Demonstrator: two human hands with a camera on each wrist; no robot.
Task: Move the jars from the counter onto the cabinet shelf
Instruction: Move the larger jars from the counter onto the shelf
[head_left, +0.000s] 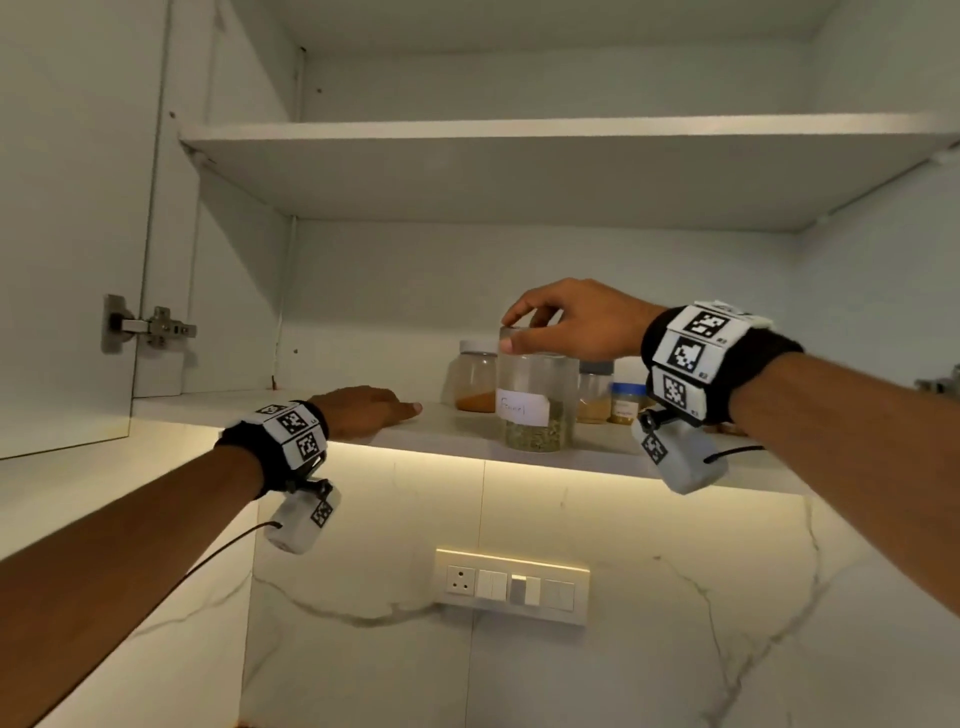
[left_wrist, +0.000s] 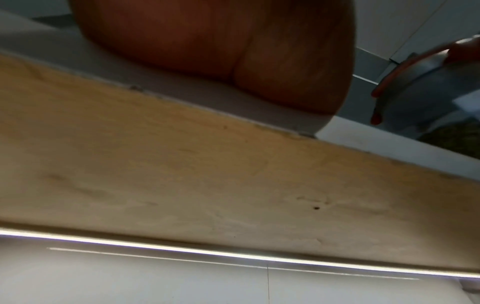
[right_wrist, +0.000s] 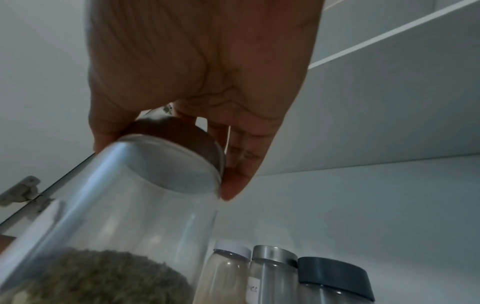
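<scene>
Fennel jar (head_left: 537, 400): clear, metal lid (right_wrist: 179, 162), white handwritten label, greenish seeds filling the lower part. Stands upright at the front edge of the lower cabinet shelf (head_left: 457, 431).

Right hand (head_left: 566, 325): above the jar, thumb and fingertips curled round the lid rim and gripping it. Right wrist view confirms it: thumb on one side of the lid, fingers (right_wrist: 241, 148) on the other.

Left hand (head_left: 363, 410): lies palm down on the same shelf, left of the jar and apart from it, fingers straight, holding nothing.

Behind the fennel jar, against the back wall: white-lidded jar (head_left: 475, 376) with orange powder, a metal-lidded jar (head_left: 595, 395) with yellowish contents, and a small blue-lidded jar (head_left: 627, 402).

Upper shelf (head_left: 519, 132) bare in what shows. Cabinet door (head_left: 67, 218) open at left, hinge (head_left: 150, 327) visible. Light strip (left_wrist: 233, 255) runs under the cabinet. Switch plate (head_left: 511, 584) on the marble wall below.
</scene>
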